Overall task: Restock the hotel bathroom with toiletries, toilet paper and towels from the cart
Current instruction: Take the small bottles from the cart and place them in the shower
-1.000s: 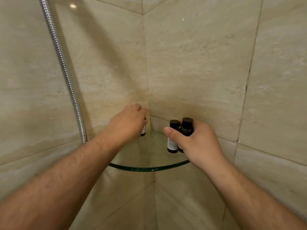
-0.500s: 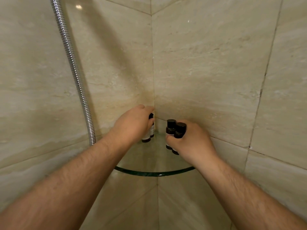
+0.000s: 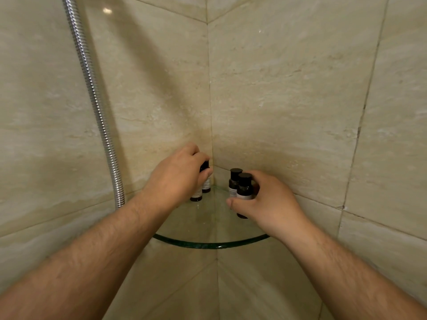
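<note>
Your left hand point(image 3: 178, 174) curls round a pair of dark toiletry bottles point(image 3: 206, 188), tucking them deep into the back of the glass corner shelf point(image 3: 208, 245). Your right hand point(image 3: 268, 204) pinches a second pair point(image 3: 244, 189) upright near the wall, apparently seated on the glass, safely back from the rim.

left bottles point(image 3: 206, 188): dark; white-labelled; upright at glass shelf point(image 3: 208, 245) corner | right bottles point(image 3: 244, 189): dark; black-capped; upright on shelf

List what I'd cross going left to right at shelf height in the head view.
Shower hose → left hand → wall corner seam → right hand. The dark bottles each hand grips overlap those hands, so they're left out.
</note>
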